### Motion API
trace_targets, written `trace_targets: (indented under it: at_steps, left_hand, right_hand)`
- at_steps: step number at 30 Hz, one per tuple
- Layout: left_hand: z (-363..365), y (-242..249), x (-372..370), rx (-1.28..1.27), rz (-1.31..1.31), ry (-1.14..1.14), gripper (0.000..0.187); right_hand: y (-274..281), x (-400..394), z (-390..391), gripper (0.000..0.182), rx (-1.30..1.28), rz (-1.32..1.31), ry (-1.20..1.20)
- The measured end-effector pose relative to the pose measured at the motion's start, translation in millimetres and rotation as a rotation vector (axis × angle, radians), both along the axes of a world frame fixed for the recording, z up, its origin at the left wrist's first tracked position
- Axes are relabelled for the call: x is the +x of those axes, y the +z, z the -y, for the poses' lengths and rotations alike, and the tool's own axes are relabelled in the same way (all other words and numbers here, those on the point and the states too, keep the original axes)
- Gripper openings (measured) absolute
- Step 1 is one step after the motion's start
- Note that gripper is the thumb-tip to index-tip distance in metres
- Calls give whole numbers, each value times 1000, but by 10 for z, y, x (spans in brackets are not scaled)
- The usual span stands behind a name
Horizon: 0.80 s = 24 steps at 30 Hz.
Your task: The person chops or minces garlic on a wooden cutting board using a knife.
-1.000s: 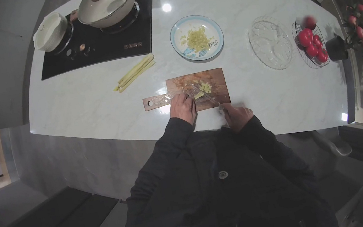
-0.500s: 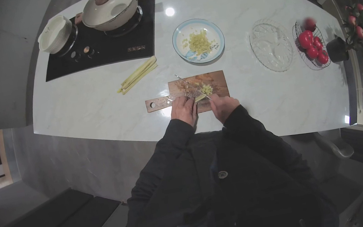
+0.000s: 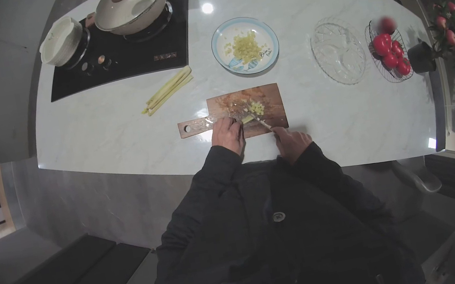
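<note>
My left hand (image 3: 228, 136) presses with curled fingers on a pale green celery stalk (image 3: 247, 118), which lies on a wooden cutting board (image 3: 271, 95). In my right hand (image 3: 293, 143) is the handle of a knife (image 3: 262, 122), its blade slanting up and left over the board beside the stalk's end. Small chopped pieces (image 3: 257, 107) are heaped just beyond the blade. More chopped pieces (image 3: 246, 47) fill the middle of a blue-rimmed plate (image 3: 217, 57) behind the board. Several whole stalks (image 3: 167, 91) lie together at the board's upper left.
A black cooktop (image 3: 128, 62) at the back left bears a lidded pan (image 3: 136, 21) and a white pot (image 3: 62, 46). To the right are a clear glass dish (image 3: 339, 52), a wire basket (image 3: 376, 58) of red fruit or vegetables (image 3: 388, 51) and a dark pot (image 3: 422, 58).
My right hand has shifted right and slightly down, turning the knife, whose handle is now farther from my left hand. The whole view has shifted slightly upward.
</note>
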<state>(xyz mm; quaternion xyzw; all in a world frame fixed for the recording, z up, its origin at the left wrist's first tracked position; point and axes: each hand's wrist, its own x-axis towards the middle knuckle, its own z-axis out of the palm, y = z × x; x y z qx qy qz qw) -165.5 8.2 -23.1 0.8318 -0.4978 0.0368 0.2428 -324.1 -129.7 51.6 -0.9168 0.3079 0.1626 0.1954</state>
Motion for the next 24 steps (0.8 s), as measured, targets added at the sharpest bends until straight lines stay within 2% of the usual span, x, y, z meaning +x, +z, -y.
trace_targets:
  at_steps: [3,6,8,12,18,21,24]
  left_hand:
    - [4,16,-5,7,-9,1,13]
    - [25,75,-28,31,-22,24,15]
    - [43,77,-22,24,-7,26,12]
    - [63,46,-18,-21,-6,6,12]
    - [56,1,-12,-43,-7,-5,10]
    - [61,12,-15,-71,5,-4,6]
    - [63,20,-18,-63,7,-6,6]
  right_hand:
    - [22,176,25,23,37,39,19]
    - [146,403,71,30,102,-38,59]
    - [132,447,66,27,51,8,65]
    - [168,255,92,28,40,91,67]
    - [52,-64,75,24,-16,27,39]
    - [-49,-46,72,23,-61,18,80]
    - [-20,169,66,21,7,22,39]
